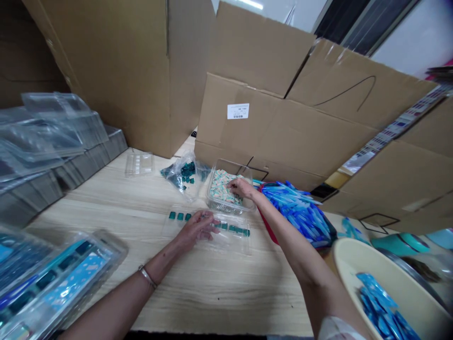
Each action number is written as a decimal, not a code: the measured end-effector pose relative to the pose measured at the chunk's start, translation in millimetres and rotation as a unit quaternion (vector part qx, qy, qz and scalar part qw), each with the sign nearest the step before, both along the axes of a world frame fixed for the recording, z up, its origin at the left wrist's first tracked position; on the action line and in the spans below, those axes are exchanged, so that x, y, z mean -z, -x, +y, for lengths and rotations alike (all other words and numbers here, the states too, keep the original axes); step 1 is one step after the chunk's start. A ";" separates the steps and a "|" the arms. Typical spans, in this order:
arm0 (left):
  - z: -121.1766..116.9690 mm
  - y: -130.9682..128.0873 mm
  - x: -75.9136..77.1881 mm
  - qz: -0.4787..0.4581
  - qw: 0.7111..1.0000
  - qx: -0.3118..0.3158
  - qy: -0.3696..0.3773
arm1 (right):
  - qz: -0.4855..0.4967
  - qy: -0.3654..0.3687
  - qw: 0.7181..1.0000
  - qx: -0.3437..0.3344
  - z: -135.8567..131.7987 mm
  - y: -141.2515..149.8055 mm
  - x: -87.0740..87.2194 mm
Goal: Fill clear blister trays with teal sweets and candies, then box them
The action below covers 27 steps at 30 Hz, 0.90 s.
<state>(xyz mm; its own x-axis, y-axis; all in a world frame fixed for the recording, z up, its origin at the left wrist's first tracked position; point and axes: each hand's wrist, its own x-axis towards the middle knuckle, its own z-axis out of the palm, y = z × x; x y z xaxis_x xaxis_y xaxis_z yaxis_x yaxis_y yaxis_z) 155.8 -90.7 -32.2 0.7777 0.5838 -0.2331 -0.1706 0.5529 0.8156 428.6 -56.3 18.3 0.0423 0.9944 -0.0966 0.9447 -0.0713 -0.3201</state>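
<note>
A clear plastic tray (226, 238) lies on the table, with a row of teal square pieces (180, 216) along it. Over its middle is my left hand (200, 227), palm turned inward and fingers curled loosely together; anything between the fingertips is too small to make out. My right hand (242, 187) reaches into a clear plastic box (228, 208) full of small white, pink and teal pieces (221, 185). Its fingers are bunched in a pinch among the pieces, with the tips partly hidden. Beside the box, an open plastic bag (193, 186) holds more teal squares.
Clear plastic cases (53, 137) are stacked at left, above filled packs (67, 278). A red-rimmed basket of blue pens (297, 212) stands right of the box, under my right forearm. A cream tub (345, 264) holds blue packets. Cardboard (269, 132) walls the back.
</note>
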 end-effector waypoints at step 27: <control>0.5 0.1 3.8 -0.008 1.000 0.003 0.005 | 0.056 0.064 0.982 0.170 -0.1 10.0 1.0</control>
<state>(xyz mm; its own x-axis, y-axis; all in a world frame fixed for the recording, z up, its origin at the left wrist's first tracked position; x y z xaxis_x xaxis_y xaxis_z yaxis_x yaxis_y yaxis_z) 155.7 -90.3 -36.0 0.7846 0.5773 -0.2260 -0.1806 0.5615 0.8075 418.6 -56.4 17.2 0.3511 0.9045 -0.2422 0.8191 -0.4220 -0.3886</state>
